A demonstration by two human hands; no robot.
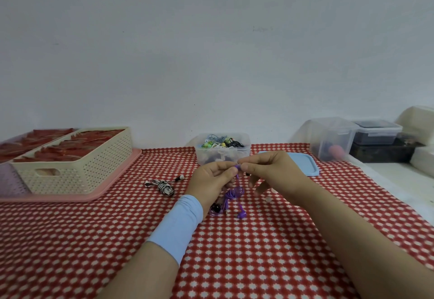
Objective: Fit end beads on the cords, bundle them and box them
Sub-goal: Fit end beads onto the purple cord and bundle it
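Your 2 hands meet just above the red-and-white checked tablecloth point(258, 251), both pinching the top end of the purple cord point(232, 195). Your left hand point(211, 179), with a pale blue sleeve point(180, 223) on its wrist, closes thumb and forefinger on that end from the left. Your right hand point(270, 172) pinches it from the right, fingertips almost touching the left ones. Below the pinch the cord hangs straight down, then loops in a loose tangle on the cloth between your wrists, ending in a purple bead point(242, 214). A wound black-and-white bundle point(164, 184) lies on the cloth left of your left hand. Just behind your hands stands the open clear box point(223, 155) holding mixed cords, its blue lid point(303, 165) flat beside it.
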